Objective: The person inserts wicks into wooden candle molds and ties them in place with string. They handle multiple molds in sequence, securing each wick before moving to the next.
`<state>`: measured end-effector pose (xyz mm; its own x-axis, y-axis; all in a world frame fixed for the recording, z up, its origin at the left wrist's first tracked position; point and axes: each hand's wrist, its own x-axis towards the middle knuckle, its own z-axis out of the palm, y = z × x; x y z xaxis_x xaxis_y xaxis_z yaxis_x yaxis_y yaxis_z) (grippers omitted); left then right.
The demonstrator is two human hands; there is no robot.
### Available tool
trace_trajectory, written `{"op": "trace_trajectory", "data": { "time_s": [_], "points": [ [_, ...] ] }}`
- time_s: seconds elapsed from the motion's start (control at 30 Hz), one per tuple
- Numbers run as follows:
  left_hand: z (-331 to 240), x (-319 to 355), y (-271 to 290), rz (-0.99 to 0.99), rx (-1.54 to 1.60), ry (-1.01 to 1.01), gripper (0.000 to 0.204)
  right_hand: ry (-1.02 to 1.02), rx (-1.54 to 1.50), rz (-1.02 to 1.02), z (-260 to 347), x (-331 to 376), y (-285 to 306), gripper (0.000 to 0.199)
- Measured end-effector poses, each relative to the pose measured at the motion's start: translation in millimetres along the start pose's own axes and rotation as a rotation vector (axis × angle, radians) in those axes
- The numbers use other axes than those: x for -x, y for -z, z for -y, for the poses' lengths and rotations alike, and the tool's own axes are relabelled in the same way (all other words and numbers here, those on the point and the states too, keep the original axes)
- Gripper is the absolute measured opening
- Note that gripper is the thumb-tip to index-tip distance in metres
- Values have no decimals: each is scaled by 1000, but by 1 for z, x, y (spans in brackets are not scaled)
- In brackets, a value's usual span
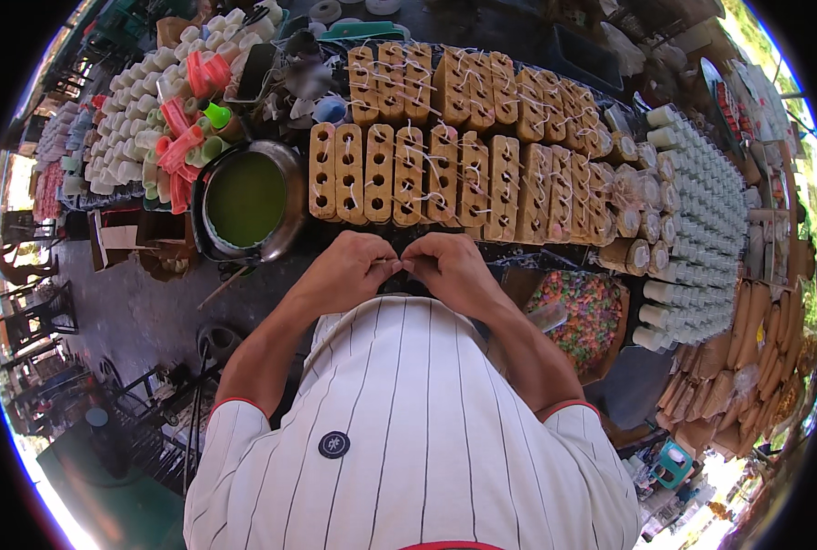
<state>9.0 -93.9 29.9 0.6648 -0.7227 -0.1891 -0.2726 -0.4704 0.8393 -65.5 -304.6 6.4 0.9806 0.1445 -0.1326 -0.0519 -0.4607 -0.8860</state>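
Your two hands meet in front of your chest, just near the row of wooden blocks. Your left hand (349,270) and your right hand (447,266) are both curled, with the fingertips pinched together. Between them you hold a thin white string (399,263). It is very small, so I can only just see it.

The string looks light and soft. It will bend and slip easily, so I think you need to pinch it tight close to its ends, with the tips of your thumb and first finger. If you hold it loosely, it may slide out.

Just past your hands, on the far side, stand the wooden blocks (408,174). They are tall and tan, with round holes in them and white strings tied around them. They look hard and stiff, and heavier than the string. More blocks stand in a second row farther away.

To the left is a round metal pot (291,197) full of green liquid. Far left are white cups (120,137) and some red tubes (181,147). To the right are rows of white bottles (702,211). Near right is a tray of tiny bits in many colours (585,316).
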Motion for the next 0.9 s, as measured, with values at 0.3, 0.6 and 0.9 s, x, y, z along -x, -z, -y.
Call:
{"op": "trace_trajectory", "data": {
  "time_s": [0.3, 0.6, 0.9],
  "points": [
    [11, -21, -13, -252, 314, 116, 15, -78, -289, -158, -5, -18, -3, 18],
    [37, -47, 7, -438, 93, 58, 17, -290, -269, -230, -11, -36, -2, 28],
    [81, -117, 10, -393, -431, 31, 21, -292, -206, -224, -31, -38, 7, 30]
  ]
}}
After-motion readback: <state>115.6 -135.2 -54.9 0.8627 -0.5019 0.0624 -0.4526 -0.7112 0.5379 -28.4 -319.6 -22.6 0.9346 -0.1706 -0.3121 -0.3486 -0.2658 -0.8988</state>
